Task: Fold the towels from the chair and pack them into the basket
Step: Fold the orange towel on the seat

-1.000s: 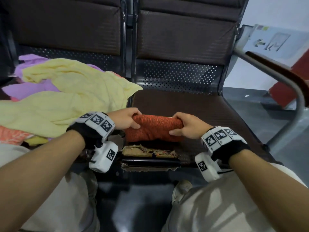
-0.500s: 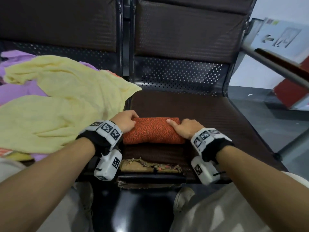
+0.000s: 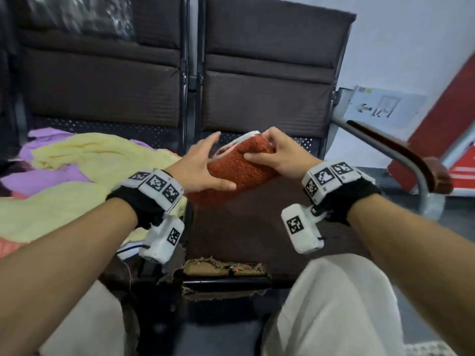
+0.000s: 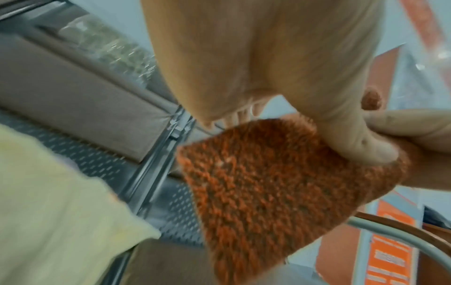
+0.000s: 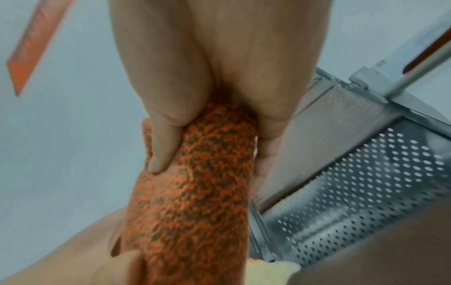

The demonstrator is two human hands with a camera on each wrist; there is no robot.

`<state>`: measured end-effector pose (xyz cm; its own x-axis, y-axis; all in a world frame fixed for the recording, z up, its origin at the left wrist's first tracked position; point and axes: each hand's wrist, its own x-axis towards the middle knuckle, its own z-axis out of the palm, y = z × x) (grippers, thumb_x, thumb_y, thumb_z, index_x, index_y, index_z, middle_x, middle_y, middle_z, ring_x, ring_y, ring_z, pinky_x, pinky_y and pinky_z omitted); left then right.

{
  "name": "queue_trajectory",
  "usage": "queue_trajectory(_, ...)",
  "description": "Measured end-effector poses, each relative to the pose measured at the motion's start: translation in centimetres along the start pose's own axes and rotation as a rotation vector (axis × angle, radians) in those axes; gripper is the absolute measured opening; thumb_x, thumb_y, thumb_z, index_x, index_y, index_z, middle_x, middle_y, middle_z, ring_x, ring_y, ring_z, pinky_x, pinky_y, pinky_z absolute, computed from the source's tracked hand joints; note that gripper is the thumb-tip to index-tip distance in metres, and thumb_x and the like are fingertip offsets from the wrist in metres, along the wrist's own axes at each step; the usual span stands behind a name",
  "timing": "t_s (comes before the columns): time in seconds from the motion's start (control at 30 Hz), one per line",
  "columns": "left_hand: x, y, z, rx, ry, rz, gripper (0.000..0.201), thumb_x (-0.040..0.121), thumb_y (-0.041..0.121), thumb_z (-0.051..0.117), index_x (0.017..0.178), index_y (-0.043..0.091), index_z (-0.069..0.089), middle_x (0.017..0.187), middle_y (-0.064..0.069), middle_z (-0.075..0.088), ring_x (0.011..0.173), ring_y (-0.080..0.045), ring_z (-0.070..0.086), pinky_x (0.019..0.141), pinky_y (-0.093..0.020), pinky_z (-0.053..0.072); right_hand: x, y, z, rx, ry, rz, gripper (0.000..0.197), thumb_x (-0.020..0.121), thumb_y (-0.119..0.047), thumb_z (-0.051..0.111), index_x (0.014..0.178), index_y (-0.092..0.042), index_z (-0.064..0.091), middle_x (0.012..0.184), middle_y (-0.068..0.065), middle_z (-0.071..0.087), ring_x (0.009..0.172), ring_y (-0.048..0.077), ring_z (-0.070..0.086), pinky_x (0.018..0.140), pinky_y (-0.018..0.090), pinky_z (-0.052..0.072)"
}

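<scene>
Orange folded towel (image 3: 239,170) is mid-frame, lifted clear of the chair seat (image 3: 257,227). My right hand (image 3: 280,155) pinches its far end; my left hand (image 3: 203,165) cups the near end, fingers loosely spread. I'd keep both ends squeezed so layers stay stacked. Armrest (image 3: 401,155) crowds right; yellow towels (image 3: 77,181) fill left. Basket not visible.
</scene>
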<state>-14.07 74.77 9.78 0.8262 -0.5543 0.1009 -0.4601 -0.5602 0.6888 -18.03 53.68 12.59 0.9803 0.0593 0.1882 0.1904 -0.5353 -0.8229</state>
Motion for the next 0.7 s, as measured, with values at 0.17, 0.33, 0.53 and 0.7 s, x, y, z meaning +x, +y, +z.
queue_trajectory(0.17,-1.2,6.6,-2.1,0.065,-0.094,0.152,0.082,0.052,0.051,0.085,0.123,0.034,0.047,0.109,0.021,0.059,0.103,-0.003,0.058,0.085,-0.021,0.046,-4.7,-5.7,-4.3,-0.077,-0.008,-0.181,0.039,0.074,-0.018,0.08,0.084,-0.022,0.042,0.079,-0.005,0.057,0.074,0.005,0.056,0.07,0.021,0.048)
queue_trajectory(0.33,-3.3,12.0,-1.2,0.046,-0.296,0.182,0.059,0.063,0.044,0.083,0.115,0.032,0.058,0.102,0.013,0.068,0.091,-0.001,0.065,0.075,-0.024,0.054,-11.3,-7.5,-8.5,-0.026,0.123,-0.153,0.041,0.065,-0.023,0.081,0.084,-0.023,0.044,0.066,-0.01,0.059,0.062,0.004,0.057,0.058,0.02,0.048)
queue_trajectory(0.53,-3.5,17.7,5.0,0.286,-0.291,0.254,0.021,0.079,0.03,0.068,0.096,0.02,0.06,0.088,0.003,0.067,0.079,-0.014,0.063,0.07,-0.024,0.049,-20.8,-4.2,-13.5,0.152,0.475,-0.032,0.045,0.051,-0.033,0.084,0.083,-0.024,0.054,0.069,-0.005,0.068,0.064,0.007,0.063,0.059,0.022,0.052)
queue_trajectory(0.7,-3.1,23.0,14.0,0.467,-0.416,0.415,0.019,0.086,0.029,0.059,0.075,0.023,0.046,0.076,0.007,0.05,0.076,-0.017,0.048,0.064,-0.026,0.028,-30.5,2.7,-15.5,0.204,0.695,0.139,0.042,0.061,-0.024,0.082,0.094,-0.015,0.059,0.075,-0.004,0.072,0.071,0.005,0.066,0.069,0.021,0.053)
